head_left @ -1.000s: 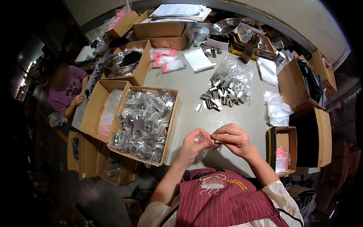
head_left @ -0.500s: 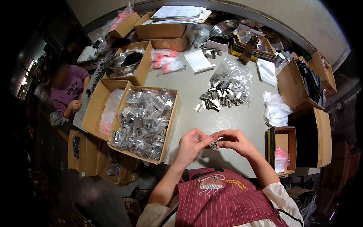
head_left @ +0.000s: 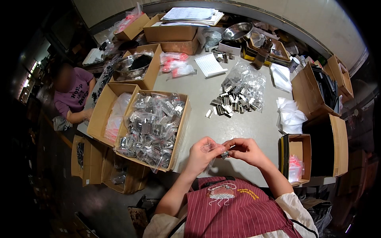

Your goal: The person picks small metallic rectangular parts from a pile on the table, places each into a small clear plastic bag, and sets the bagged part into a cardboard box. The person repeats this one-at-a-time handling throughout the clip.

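Close to the table's near edge, my two hands meet in front of the apron. My left hand [head_left: 201, 158] is closed on a small clear plastic bag [head_left: 208, 148], part of which hangs below the fingers. Fingers curled, my right hand [head_left: 249, 152] grips a small bundle of dark and silver metal pieces [head_left: 225, 155] that touches the left fingertips. Whether the pieces are partly inside the bag cannot be made out. Beyond the hands lies a heap of similar small metal pieces [head_left: 235, 104], spilling from a large clear bag [head_left: 254, 81].
At left, a cardboard box [head_left: 181, 129] holds bagged metal pieces [head_left: 152, 126]. A small box [head_left: 305, 148] with red-edged bags [head_left: 295, 168] stands at right, near white sheets [head_left: 291, 115]. A brown bottle [head_left: 262, 54] stands at the back. Another person [head_left: 73, 91] sits at far left.
Both hands stay together with only a slight shift, the metal bundle tilting a little. At far left, the other person's hand has moved right, toward the boxes.
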`<state>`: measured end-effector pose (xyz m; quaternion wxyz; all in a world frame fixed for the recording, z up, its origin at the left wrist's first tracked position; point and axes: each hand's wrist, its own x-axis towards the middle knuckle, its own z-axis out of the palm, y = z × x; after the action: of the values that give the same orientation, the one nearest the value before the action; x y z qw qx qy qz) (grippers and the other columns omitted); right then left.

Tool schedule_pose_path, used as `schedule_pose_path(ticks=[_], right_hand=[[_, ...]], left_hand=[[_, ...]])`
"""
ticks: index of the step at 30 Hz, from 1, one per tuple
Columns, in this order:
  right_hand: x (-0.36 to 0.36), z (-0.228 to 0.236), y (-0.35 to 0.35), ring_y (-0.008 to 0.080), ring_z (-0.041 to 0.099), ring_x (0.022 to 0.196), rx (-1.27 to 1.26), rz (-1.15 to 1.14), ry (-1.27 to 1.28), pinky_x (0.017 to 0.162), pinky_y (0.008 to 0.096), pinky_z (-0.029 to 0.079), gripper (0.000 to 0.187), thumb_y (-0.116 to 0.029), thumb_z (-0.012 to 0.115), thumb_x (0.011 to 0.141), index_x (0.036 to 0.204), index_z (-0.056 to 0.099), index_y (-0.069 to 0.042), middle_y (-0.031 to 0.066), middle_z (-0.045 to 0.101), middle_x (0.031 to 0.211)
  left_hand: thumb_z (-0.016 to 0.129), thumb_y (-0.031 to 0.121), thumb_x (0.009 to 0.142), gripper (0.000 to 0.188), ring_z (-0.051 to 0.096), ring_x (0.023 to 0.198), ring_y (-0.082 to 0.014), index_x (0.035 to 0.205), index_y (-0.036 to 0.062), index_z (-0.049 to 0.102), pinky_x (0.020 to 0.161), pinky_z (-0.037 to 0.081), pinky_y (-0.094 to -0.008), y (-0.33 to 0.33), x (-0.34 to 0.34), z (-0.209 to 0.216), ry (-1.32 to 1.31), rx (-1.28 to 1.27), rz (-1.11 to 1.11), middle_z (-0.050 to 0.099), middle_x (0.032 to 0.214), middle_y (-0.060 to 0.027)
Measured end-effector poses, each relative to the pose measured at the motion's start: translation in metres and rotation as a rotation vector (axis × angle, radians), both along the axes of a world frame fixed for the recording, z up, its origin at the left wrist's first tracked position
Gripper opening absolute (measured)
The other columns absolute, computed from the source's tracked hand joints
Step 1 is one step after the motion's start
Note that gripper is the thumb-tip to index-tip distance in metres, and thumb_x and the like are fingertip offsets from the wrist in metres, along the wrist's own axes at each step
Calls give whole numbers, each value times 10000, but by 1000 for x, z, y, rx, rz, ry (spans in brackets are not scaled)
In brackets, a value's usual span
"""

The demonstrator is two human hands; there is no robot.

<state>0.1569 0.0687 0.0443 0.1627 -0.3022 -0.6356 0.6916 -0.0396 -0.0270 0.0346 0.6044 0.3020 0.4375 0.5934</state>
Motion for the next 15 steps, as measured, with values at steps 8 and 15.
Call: schedule_pose_path(ticks=[8, 15], right_hand=[[-4, 3, -6, 103, 680, 853, 51, -29, -7, 772, 258, 546, 239, -37, 651, 861, 1088, 682, 32, 75, 732, 918], [-7, 9, -10, 107, 684, 828, 116, -25, -14, 763, 267, 554, 251, -32, 649, 851, 1094, 674, 30, 76, 731, 902]], left_hand=[[712, 13, 923, 186, 659, 881, -117, 884, 17, 530, 743, 559, -250, -1, 1, 1, -31, 8, 10, 691, 949, -101], [722, 20, 919, 151, 646, 864, -86, 910, -5, 574, 751, 553, -224, -4, 4, 6, 42, 27, 61, 667, 905, -48]])
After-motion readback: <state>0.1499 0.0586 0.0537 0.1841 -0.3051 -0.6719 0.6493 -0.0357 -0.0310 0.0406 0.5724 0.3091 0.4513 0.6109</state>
